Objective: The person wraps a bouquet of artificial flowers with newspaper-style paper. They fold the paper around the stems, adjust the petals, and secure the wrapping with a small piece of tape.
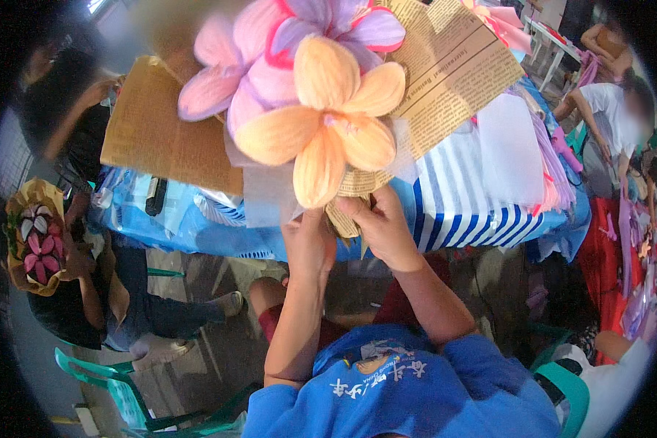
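Observation:
Both hands hold the base of a bouquet of large soft handmade flowers over the near table edge. An orange flower [328, 117] is in front, with a pink flower [213, 71] at the left and a purple flower [334, 27] behind. Newsprint-patterned wrapping paper [454, 71] fans out on the right, and brown wrapping paper [164, 126] on the left. My left hand [308, 235] grips the lower wrap below the orange flower; its fingertips are partly hidden. My right hand [380, 224] pinches the gathered newsprint paper at the stem, thumb in front. Translucent white sheets [268, 197] hang beside my left hand.
A blue-covered table [208, 235] carries blue-and-white striped cloth [471, 219], white sheets [509, 148] and a dark object [156, 196]. At the left sits a person holding another bouquet [41, 241]. Another person [607, 115] bends at the right. Green plastic chairs [572, 394] stand nearby.

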The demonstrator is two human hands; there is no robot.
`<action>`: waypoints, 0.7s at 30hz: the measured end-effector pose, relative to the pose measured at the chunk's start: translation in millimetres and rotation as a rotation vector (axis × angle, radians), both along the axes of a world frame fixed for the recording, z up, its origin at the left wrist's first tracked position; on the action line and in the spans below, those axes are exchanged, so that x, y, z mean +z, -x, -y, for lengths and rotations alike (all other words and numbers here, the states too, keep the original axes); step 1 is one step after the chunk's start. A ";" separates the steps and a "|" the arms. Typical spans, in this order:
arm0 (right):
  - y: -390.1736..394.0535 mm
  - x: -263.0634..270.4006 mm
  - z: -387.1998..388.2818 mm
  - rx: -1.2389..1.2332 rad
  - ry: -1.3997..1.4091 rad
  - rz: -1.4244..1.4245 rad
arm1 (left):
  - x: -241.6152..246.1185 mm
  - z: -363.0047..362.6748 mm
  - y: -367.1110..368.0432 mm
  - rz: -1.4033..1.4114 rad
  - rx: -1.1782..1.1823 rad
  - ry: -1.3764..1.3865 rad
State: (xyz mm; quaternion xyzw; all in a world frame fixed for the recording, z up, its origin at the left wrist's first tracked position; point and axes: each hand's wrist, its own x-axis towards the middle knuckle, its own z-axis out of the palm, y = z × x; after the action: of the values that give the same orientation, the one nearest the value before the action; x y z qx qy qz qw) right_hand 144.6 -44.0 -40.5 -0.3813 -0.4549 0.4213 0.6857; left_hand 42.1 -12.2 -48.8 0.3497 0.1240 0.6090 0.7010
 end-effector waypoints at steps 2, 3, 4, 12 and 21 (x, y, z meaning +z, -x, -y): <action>-0.9 6.2 6.0 0.009 0.034 0.077 | 1.8 3.2 3.1 -0.050 0.002 0.039; -1.0 8.3 5.3 -0.004 -0.020 0.069 | 4.1 3.2 4.9 -0.056 -0.031 0.052; -0.1 8.7 4.9 -0.015 -0.073 0.059 | 6.1 4.2 7.7 -0.063 -0.063 0.065; -6.9 11.3 12.7 0.171 0.013 0.062 | 4.0 -26.8 39.9 -0.441 -0.238 -0.282; -5.6 7.1 8.9 0.163 -0.010 -0.022 | -0.4 -18.6 22.5 -0.295 -0.226 -0.004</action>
State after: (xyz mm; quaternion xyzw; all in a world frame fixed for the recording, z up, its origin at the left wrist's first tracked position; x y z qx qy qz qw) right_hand 150.2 -52.9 -33.4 -0.3350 -0.4788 0.4776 0.6560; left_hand 19.6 6.4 -49.2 0.4484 0.1843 0.4686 0.7385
